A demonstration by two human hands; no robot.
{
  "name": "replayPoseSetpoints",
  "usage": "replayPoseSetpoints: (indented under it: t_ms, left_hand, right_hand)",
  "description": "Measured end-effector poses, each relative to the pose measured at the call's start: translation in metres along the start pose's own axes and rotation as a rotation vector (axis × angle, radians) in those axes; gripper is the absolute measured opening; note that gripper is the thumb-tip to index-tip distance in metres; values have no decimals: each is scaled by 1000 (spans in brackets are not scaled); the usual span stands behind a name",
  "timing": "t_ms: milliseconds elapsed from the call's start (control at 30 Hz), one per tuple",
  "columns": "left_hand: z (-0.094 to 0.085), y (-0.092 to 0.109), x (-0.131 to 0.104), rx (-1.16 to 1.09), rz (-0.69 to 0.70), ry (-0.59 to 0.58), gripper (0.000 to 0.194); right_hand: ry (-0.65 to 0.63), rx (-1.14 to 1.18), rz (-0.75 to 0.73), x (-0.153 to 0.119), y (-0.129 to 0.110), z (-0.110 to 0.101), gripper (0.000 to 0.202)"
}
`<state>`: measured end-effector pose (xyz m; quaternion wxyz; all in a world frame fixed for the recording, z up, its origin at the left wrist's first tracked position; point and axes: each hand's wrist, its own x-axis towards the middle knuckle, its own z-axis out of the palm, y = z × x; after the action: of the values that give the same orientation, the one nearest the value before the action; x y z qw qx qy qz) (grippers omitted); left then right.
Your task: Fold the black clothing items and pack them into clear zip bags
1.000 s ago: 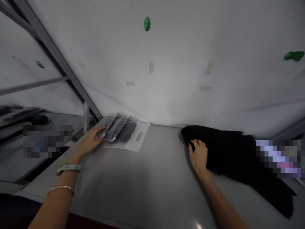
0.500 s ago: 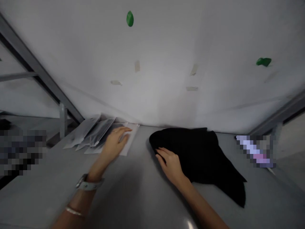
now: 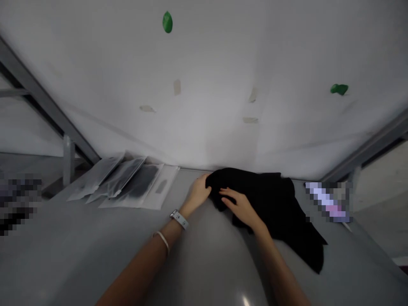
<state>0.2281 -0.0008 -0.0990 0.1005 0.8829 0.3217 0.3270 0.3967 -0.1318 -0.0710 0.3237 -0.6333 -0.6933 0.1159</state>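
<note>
A black cloth (image 3: 270, 204) lies spread on the grey table (image 3: 191, 263), its right part reaching down to a pointed corner. At the cloth's left end, my left hand (image 3: 199, 191) has its fingers closed on the edge, the fingertips partly hidden by the fabric. Resting over the cloth near that end is my right hand (image 3: 240, 206), its fingers apart and holding nothing. Some folds have formed under and beside the right hand. A watch and a white bracelet are on my left wrist.
Several overlapping clear packets (image 3: 137, 182) with dark contents lie at the back left. A pale wall (image 3: 204, 85) with green marks and tape rises behind the table. Metal posts stand at both sides. A blurred purple and white object (image 3: 328, 202) is at the right.
My left hand has moved right from the packets to the cloth and taken hold of its left edge. My right hand has shifted right and slightly up. The cloth's left end is now more bunched.
</note>
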Motion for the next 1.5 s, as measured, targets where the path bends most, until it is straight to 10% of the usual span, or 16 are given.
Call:
replayPoseSetpoints:
  t_ms: [200,500,700,933,1133,1333,1500]
  left_hand:
    - [4,35,23,-122,-453,-51,38]
    - [-20,49,50,-318,-471,-37,3]
    - [-68,61,37,-820,-388,12,8]
    - [-182,84,-14,-881,-493,-57,16]
    - [-236,59,-35,-635,-575,36,19]
    - [-203,-10,-25,-404,-531,-60,33]
    - [-193,-37,-44,-360,-479,-128,33]
  right_hand:
    - [224,-268,336,7,85,-78,44]
    - [22,-528,376,19,137,-117,18]
    - [8,-437,268,-5,107,-176,22]
    - [165,-252,104,-60,9,-251,33]
    - [-77,-55,21,-10,-25,-213,27]
    - [-87,-121,-63,61,6,-112,19]
    - [10,-126,-107,45,1,-97,15]
